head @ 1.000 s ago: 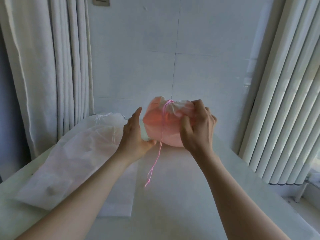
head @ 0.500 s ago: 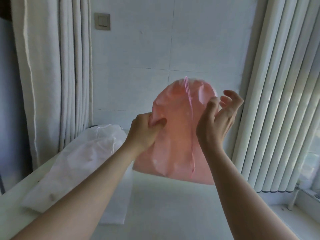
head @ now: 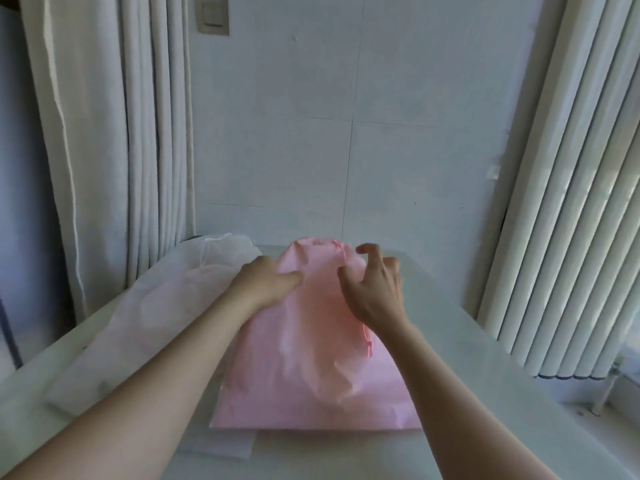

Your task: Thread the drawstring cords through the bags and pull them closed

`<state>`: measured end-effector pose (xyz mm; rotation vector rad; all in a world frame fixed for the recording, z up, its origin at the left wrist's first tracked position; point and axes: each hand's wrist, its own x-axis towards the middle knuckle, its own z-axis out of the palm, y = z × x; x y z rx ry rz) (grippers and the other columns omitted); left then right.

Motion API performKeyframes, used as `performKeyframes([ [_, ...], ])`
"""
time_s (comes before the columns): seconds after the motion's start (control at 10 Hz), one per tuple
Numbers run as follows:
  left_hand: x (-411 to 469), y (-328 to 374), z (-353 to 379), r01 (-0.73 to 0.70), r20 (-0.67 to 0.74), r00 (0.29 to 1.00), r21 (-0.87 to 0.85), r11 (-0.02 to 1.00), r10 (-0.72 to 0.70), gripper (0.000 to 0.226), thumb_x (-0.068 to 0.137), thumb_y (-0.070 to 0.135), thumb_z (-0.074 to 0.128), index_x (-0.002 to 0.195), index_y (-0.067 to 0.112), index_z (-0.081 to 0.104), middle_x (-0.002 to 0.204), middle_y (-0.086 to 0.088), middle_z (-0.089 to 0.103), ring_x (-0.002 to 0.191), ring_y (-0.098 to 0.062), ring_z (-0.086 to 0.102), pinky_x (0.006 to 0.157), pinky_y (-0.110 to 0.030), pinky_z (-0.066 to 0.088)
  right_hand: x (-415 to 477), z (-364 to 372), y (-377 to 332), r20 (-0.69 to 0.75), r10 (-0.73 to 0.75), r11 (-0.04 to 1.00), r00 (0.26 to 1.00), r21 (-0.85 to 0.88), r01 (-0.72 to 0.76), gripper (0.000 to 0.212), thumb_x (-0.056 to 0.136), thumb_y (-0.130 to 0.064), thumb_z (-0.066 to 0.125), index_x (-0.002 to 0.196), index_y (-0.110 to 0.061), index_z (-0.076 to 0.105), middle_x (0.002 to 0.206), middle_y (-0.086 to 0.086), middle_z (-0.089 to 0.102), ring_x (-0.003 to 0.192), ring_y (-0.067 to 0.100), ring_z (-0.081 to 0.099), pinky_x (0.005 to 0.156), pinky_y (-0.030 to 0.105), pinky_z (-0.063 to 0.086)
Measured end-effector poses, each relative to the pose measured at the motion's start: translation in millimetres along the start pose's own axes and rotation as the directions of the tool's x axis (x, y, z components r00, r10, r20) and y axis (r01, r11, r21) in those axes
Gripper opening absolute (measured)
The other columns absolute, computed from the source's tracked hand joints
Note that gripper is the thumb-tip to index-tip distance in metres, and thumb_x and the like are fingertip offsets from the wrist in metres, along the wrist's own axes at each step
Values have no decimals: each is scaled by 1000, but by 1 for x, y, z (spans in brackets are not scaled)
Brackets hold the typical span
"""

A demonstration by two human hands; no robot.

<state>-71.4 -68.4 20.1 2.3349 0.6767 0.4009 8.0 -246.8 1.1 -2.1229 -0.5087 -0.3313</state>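
1. Tabletop, white and glossy (head: 450,341), now carries the pink nonwoven drawstring bag (head: 311,358), which lies flat beneath both hands. Half a second ago that bag hung upright in the air between them.
2. One white translucent fabric drawstring bag (head: 156,306) lies just left of the left hand, where it lay before, its gathered mouth about level with the knuckles.
3. One pink bag in all: its mouth is puckered shut just beyond both hands, and its bottom hem lies towards the forearms.
4. One flat white sheet (head: 221,448) peeks out under that hem, below the left forearm.
5. Left hand (head: 266,282) grips the pink bag's left edge, thumb on top, fingers hidden.
6. Right hand (head: 375,289) hovers claw-like over the neck, lowered from its raised, open pose. Whether it pinches the cord I cannot tell.
7. One thin pink cord (head: 367,342) runs from the neck under the right hand and reappears beside the right wrist.
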Motion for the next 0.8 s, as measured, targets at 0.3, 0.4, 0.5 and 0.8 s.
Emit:
performKeyframes([
  [0.3,21,-30,24,-21,-14,1000,184,983,24,78,95,51,61,149,1,35,147,-19,53,134,-38,53,94,-37,45,9,72,16,295,-29,892,955,-423,158,57,98,-49,45,147,-23,35,130,13,45,122,41,48,101,50,36],
  [0.4,27,-32,25,-54,-68,996,130,990,63,76,96,46,63,146,0,30,147,-21,50,135,-40,50,101,-40,46,18,81,24,274,0,879,962,-458,131,62,95,-45,44,151,-21,32,133,15,45,125,42,48,103,51,36],
  [0.5,28,-38,36,-120,-210,967,131,984,146,70,93,36,68,144,2,35,142,-22,45,135,-43,44,108,-45,41,21,90,35,222,0,870,975,-481,110,61,97,-41,42,153,-21,30,133,15,46,123,42,47,103,51,36],
  [0.8,1,-25,49,-506,-371,835,-231,831,406,32,102,27,58,74,15,66,65,4,67,60,-14,62,63,-31,51,10,72,6,21,-153,974,988,-165,155,26,95,-31,55,114,-21,69,120,5,66,111,30,61,95,43,49],
])
